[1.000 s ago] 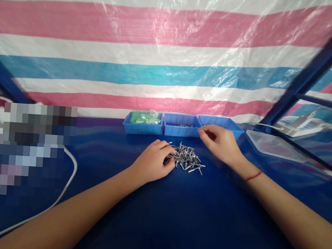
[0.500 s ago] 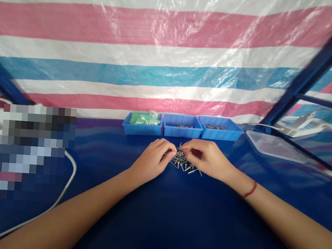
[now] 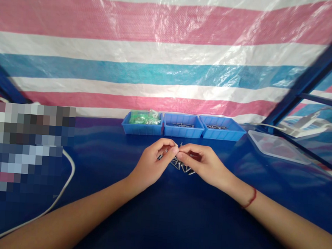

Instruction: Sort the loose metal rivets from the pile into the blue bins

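Note:
A pile of small silver metal pins (image 3: 183, 166) lies on the dark blue table (image 3: 176, 216), mostly hidden behind my hands. My left hand (image 3: 153, 163) is raised just above the pile, fingers pinched on a small metal pin. My right hand (image 3: 201, 163) meets it fingertip to fingertip, also pinched, and seems to hold the same pin. A red string circles my right wrist (image 3: 250, 198).
Three blue bins stand in a row at the table's back: the left bin (image 3: 142, 128) holds green bags, the middle bin (image 3: 182, 131) and right bin (image 3: 222, 133) hold metal pins. A clear plastic lid (image 3: 275, 147) lies right. A white cable (image 3: 65, 182) curves left.
My right hand came back from the right bin to the pile. Both hands then lifted slightly and brought their fingertips together over the pins.

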`<action>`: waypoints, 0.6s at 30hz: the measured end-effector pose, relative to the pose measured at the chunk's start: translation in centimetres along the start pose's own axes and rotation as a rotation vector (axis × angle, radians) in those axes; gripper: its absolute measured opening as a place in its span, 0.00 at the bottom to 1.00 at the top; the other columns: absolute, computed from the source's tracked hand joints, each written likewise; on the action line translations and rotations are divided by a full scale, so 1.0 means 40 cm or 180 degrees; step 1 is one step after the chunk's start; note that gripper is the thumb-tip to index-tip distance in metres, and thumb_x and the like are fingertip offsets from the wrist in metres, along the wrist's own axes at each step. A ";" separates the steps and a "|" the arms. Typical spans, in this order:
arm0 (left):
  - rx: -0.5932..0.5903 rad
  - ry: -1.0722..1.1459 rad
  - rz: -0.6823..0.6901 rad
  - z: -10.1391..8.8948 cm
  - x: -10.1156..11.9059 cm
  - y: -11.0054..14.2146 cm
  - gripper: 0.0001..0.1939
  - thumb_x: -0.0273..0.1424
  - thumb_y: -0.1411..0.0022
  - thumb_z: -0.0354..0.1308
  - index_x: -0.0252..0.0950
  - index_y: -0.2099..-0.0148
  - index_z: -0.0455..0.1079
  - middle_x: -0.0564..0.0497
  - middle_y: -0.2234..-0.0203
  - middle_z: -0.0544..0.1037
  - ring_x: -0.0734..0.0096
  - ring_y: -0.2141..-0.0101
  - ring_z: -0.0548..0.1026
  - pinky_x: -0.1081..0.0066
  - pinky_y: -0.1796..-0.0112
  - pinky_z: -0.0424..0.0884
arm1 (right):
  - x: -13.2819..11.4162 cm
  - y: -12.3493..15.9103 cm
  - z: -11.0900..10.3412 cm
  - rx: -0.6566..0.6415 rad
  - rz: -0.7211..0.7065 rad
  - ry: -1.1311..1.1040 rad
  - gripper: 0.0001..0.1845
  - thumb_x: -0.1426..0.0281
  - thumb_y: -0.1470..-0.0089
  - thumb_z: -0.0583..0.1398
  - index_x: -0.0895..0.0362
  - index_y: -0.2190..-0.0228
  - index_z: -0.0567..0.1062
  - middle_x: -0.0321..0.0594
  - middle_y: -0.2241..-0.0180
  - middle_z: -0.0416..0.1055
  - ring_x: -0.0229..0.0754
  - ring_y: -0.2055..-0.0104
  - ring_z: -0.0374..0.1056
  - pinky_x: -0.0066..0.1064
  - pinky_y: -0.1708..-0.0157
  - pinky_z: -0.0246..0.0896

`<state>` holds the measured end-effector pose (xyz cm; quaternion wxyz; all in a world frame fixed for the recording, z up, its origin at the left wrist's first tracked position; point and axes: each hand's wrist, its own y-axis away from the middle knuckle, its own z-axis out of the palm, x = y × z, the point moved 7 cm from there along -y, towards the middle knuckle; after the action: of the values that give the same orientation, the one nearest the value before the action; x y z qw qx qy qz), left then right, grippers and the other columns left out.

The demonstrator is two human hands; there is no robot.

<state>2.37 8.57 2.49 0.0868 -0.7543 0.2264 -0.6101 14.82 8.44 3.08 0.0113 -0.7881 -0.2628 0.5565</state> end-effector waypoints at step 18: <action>0.0191 0.0050 0.0078 -0.014 0.013 0.003 0.07 0.33 0.40 0.56 0.36 0.61 0.71 0.51 0.66 0.79 0.71 0.65 0.77 0.73 0.63 0.73 | 0.008 -0.003 0.000 0.0045 0.0101 -0.0249 0.11 0.63 0.49 0.61 0.59 0.71 0.75 0.37 0.73 0.72 0.35 0.73 0.65 0.28 0.73 0.62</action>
<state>1.88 8.30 3.05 0.1150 -0.7438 0.2179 -0.6214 14.83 8.67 2.85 -0.0023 -0.7697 -0.2466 0.5889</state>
